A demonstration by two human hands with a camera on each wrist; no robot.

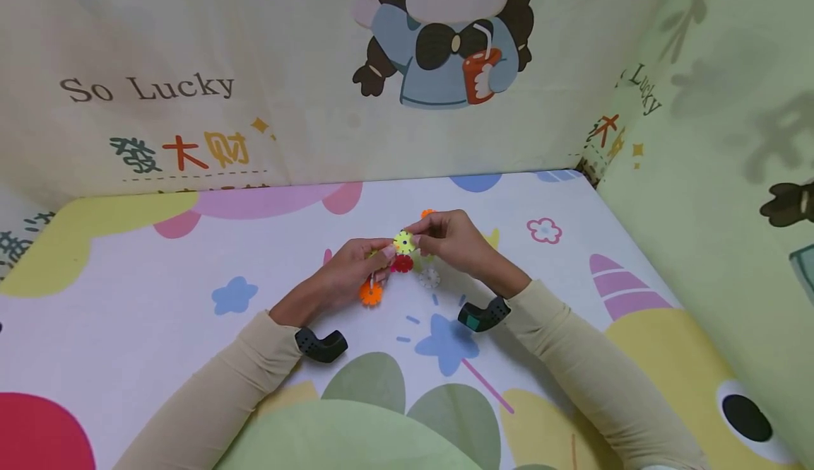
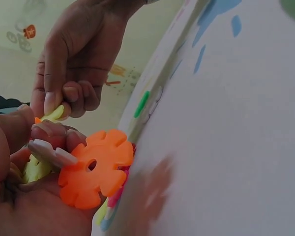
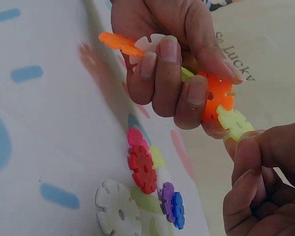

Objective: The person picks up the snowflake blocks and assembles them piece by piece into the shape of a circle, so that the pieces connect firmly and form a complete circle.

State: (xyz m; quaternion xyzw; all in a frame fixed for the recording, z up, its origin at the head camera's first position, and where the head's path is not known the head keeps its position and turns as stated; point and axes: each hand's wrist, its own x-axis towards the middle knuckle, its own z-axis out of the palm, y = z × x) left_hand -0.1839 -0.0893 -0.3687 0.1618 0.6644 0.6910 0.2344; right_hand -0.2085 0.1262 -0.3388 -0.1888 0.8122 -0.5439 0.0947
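Observation:
My left hand (image 1: 351,272) grips a short chain of notched plastic discs. At one end of it an orange disc (image 2: 110,157) juts out past the fingers, joined to a white disc (image 3: 148,43). A yellow-green disc (image 2: 37,168) lies partly hidden in the palm. Between left thumb and fingers a second orange disc (image 3: 220,93) is pinched. My right hand (image 1: 456,244) pinches a pale yellow disc (image 3: 235,123) by its edge, its other edge against that orange disc. Whether their slots interlock I cannot tell.
Loose discs lie on the patterned tabletop below the hands: a red one (image 3: 142,169), a whitish one (image 3: 119,211), a pink one (image 3: 136,136), a purple one (image 3: 167,201) and a blue one (image 3: 178,210). A printed cloth wall (image 1: 305,102) stands behind the table.

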